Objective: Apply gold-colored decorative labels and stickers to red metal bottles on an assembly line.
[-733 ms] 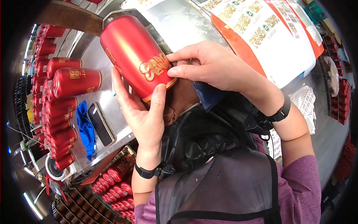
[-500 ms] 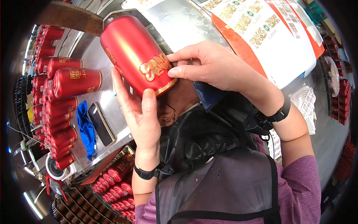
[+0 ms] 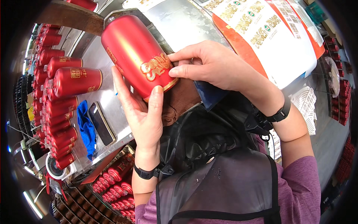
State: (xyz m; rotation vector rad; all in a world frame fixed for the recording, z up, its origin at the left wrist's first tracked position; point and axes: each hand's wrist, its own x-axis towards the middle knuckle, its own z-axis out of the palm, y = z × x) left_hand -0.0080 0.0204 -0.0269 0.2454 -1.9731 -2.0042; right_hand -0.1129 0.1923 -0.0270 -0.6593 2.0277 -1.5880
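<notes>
Held bottle: a large red bottle [image 3: 130, 48] lies tilted in front of the person, neck to the upper left and base toward the body, between the 2 hands.
Emblem: a raised gold ornament [image 3: 153, 68] sits on the bottle near its base, beside a gold rim line.
Left hand: the left hand [image 3: 144, 118] is at the lower left of the bottle; its fingers [image 3: 121, 84] lie along that side and the thumb reaches the base edge, grasping the bottle loosely.
Right hand: the right hand [image 3: 214, 67] comes in from the right, thumb and index finger close together at the ornament's right edge; I cannot tell whether these fingers pinch or only press.
Under the base: a brown pad [image 3: 184, 99], next to a dark blue piece [image 3: 209, 95].
Desk, left: on the metal desk [image 3: 106, 99], a phone [image 3: 101, 123] lies just beside a blue cloth [image 3: 86, 128], near a crowd of red bottles [image 3: 77, 81].
Desk, right: white sheets [image 3: 287, 61] with gold designs rest over an orange-red surface [image 3: 244, 52].
Wrists: 1 black strap on each, left [image 3: 146, 173] and right [image 3: 280, 112].
</notes>
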